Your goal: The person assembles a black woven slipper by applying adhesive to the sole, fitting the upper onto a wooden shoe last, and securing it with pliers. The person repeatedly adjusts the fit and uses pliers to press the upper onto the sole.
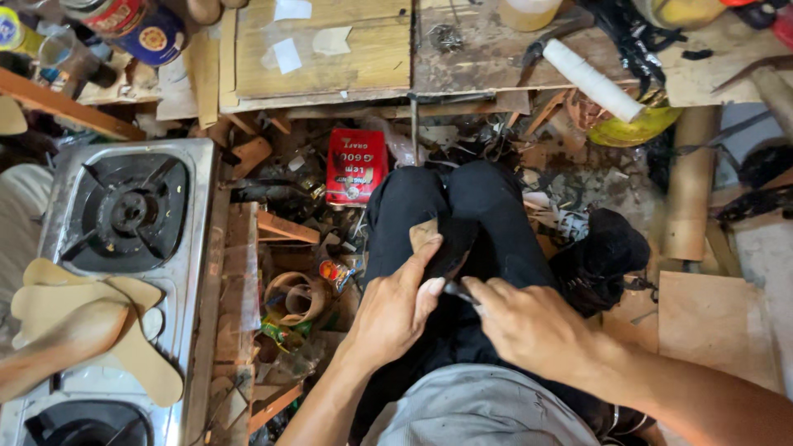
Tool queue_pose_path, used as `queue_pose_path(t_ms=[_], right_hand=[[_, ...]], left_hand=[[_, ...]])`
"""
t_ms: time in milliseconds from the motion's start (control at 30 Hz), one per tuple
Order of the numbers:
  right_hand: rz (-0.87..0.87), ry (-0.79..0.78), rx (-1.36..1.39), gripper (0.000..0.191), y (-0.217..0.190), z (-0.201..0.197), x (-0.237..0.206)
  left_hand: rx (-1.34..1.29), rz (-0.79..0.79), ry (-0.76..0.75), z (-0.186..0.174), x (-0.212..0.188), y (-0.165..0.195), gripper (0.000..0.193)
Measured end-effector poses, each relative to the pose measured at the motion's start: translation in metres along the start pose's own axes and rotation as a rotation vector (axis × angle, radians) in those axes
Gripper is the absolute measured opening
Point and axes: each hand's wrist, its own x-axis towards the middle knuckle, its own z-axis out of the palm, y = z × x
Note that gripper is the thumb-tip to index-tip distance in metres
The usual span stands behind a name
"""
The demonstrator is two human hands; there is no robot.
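My left hand [395,310] presses a black shoe sole piece with a tan edge [438,238] against my lap, thumb along its side. Just to its right, my right hand [529,326] grips a small metal-tipped tool [457,291] whose point touches the sole where the left thumb rests. I sit with legs in black trousers [487,202] stretched forward. What kind of blade or tip the tool has is hidden by the fingers.
A steel two-burner gas stove [124,215] stands at left with tan insoles [91,318] on it. A red glue can [355,168], a black shoe [603,256], a white roll [591,80], wood boards [330,49] and scraps surround my legs.
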Motion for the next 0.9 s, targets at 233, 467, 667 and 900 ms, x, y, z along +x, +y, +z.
queue_pose_path(t_ms=[233, 467, 667, 900], right_hand=[[0.006, 0.026, 0.273, 0.035, -0.004, 0.014, 0.001], [0.205, -0.335, 0.625, 0.028, 0.023, 0.004, 0.009], [0.390, -0.495, 0.681, 0.027, 0.022, -0.017, 0.011], [0.276, -0.525, 0.447, 0.025, 0.012, -0.042, 0.024]], left_hand=[[0.059, -0.045, 0.003, 0.000, -0.014, -0.009, 0.045], [0.091, 0.054, 0.043, 0.011, -0.019, -0.013, 0.052], [0.169, 0.108, 0.026, 0.011, -0.018, -0.002, 0.058], [0.191, 0.106, -0.003, 0.012, -0.013, 0.003, 0.062]])
